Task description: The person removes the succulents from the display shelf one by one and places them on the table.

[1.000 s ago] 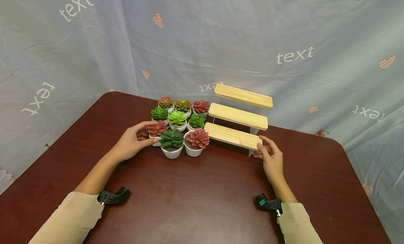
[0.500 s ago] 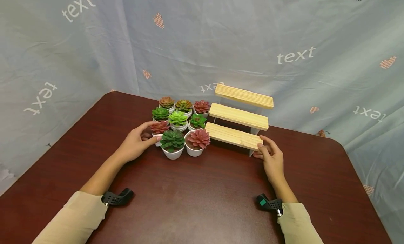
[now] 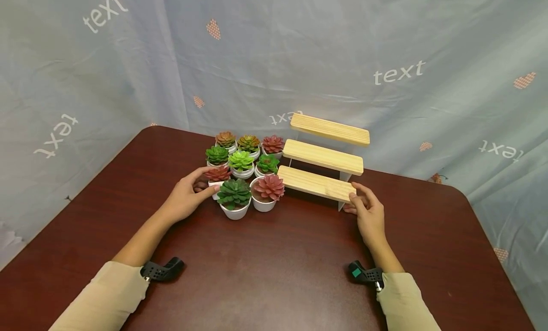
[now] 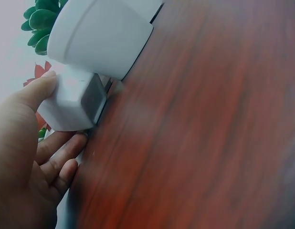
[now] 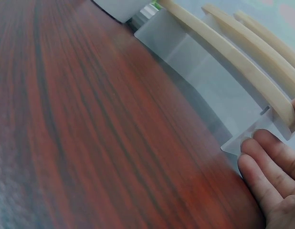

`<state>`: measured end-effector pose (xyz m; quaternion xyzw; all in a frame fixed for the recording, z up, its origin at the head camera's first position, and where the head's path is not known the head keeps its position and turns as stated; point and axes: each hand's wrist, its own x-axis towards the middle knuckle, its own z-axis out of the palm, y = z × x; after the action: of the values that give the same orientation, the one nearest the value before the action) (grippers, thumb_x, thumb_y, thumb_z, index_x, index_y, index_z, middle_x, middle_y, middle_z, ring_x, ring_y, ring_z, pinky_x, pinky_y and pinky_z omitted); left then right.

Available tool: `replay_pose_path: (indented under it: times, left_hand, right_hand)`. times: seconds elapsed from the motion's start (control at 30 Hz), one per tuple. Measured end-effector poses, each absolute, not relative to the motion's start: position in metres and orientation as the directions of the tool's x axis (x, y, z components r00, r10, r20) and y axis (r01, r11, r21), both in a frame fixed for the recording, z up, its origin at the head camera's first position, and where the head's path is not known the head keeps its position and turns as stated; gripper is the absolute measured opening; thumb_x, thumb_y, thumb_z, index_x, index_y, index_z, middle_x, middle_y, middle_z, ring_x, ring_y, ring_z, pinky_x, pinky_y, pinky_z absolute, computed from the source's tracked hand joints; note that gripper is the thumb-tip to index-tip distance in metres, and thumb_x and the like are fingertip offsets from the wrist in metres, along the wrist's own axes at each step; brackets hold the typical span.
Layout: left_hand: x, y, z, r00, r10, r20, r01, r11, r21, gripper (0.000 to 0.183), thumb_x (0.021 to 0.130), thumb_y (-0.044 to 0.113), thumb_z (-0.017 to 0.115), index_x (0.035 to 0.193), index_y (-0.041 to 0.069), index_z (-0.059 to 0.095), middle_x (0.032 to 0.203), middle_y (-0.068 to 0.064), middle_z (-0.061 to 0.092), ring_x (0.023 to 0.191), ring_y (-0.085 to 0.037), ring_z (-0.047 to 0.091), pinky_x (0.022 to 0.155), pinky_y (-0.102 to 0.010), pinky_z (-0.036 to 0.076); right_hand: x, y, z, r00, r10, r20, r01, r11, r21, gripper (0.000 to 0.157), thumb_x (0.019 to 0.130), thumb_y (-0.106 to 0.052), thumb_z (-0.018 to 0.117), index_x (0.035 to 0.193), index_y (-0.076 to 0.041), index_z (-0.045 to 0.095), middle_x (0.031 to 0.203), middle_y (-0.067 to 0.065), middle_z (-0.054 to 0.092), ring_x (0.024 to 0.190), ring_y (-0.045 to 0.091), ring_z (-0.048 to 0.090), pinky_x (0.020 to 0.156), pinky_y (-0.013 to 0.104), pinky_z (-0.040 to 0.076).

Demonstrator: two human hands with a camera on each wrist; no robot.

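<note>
My left hand [image 3: 188,196] grips a small potted red succulent [image 3: 218,174] at the front left of the plant group. In the left wrist view, the thumb lies on one side of its faceted white pot [image 4: 68,98], and part of the pot's underside shows. Right beside it stands a dark green succulent [image 3: 234,194] in a round white pot. My right hand [image 3: 369,216] holds the right end of a three-step display stand [image 3: 317,182], thumb at the lowest wooden step. Its other fingers [image 5: 262,176] touch the clear side panel [image 5: 245,131] below.
Several more potted succulents stand close together, among them a light green one [image 3: 241,160] and a pink-red one [image 3: 268,188] beside the stand's left end. All are on a dark red-brown table [image 3: 278,274]. A printed curtain [image 3: 239,60] hangs behind.
My left hand has moved slightly right with the red succulent. The dark green succulent has shifted a little toward the front. My right hand and the stand look unmoved.
</note>
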<state>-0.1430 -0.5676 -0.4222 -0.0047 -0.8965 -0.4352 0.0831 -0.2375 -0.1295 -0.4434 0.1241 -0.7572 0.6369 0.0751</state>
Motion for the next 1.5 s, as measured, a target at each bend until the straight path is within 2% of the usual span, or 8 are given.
replay_pose_path:
  times: [0.2,0.37,0.63,0.83,1.1,1.5]
  left_hand:
    - [-0.1417,-0.5648,-0.4278,-0.979,-0.089,0.184,0.094,0.606,0.790,0.060,0.100,0.032,0.066,0.152,0.016,0.043,0.124,-0.017,0.065,0.104,-0.028,0.067,0.079,-0.026,0.053]
    - [-0.1415,-0.5636,-0.4305,-0.975,-0.095,0.201,0.106,0.597,0.796,0.057,0.098,0.030,0.068,0.149,0.015,0.045,0.124,-0.016,0.066,0.102,-0.027,0.067,0.078,-0.024,0.053]
    - [-0.1415,-0.5631,-0.4317,-0.964,-0.068,0.256,0.168,0.592,0.788,0.057,0.095,0.017,0.071,0.148,0.019,0.049,0.125,-0.016,0.067,0.090,-0.019,0.067,0.071,-0.026,0.052]
    - [-0.1416,-0.5633,-0.4326,-0.950,-0.070,0.305,0.199,0.619,0.760,0.057,0.094,0.015,0.073,0.146,0.019,0.051,0.118,-0.013,0.069,0.091,-0.017,0.064,0.074,-0.023,0.050]
    - [-0.1406,-0.5640,-0.4310,-0.941,-0.067,0.332,0.217,0.633,0.743,0.059,0.092,0.012,0.074,0.146,0.017,0.051,0.118,-0.013,0.068,0.096,-0.023,0.066,0.074,-0.022,0.049]
    - [-0.1399,-0.5637,-0.4291,-0.944,-0.069,0.322,0.208,0.636,0.744,0.060,0.092,0.012,0.074,0.146,0.018,0.051,0.117,-0.012,0.068,0.097,-0.023,0.067,0.074,-0.022,0.049]
  right_hand:
    - [-0.2384,-0.1287,-0.4446,-0.960,-0.091,0.263,-0.276,0.167,-0.947,0.040,0.104,-0.017,0.057,0.141,-0.003,0.057,0.082,-0.007,0.068,0.071,0.008,0.071,0.071,0.022,0.060]
    - [-0.2372,-0.1287,-0.4450,-0.960,-0.085,0.268,-0.278,0.168,-0.946,0.038,0.103,-0.017,0.058,0.140,-0.005,0.059,0.081,-0.008,0.067,0.070,0.008,0.071,0.070,0.022,0.060]
    - [-0.2359,-0.1284,-0.4459,-0.961,-0.072,0.265,-0.274,0.185,-0.944,0.035,0.104,-0.018,0.058,0.136,-0.007,0.062,0.081,-0.008,0.067,0.070,0.006,0.071,0.069,0.022,0.060]
    - [-0.2366,-0.1287,-0.4453,-0.961,-0.078,0.267,-0.277,0.182,-0.944,0.036,0.104,-0.017,0.057,0.138,-0.007,0.061,0.082,-0.010,0.068,0.070,0.006,0.070,0.070,0.021,0.060]
    - [-0.2361,-0.1301,-0.4430,-0.960,-0.080,0.269,-0.279,0.166,-0.946,0.038,0.103,-0.015,0.058,0.140,-0.006,0.059,0.083,-0.001,0.068,0.070,0.010,0.071,0.070,0.023,0.061]
    - [-0.2358,-0.1305,-0.4435,-0.957,-0.077,0.280,-0.289,0.171,-0.942,0.037,0.104,-0.016,0.058,0.139,-0.003,0.059,0.084,0.011,0.068,0.070,0.012,0.071,0.069,0.023,0.061]
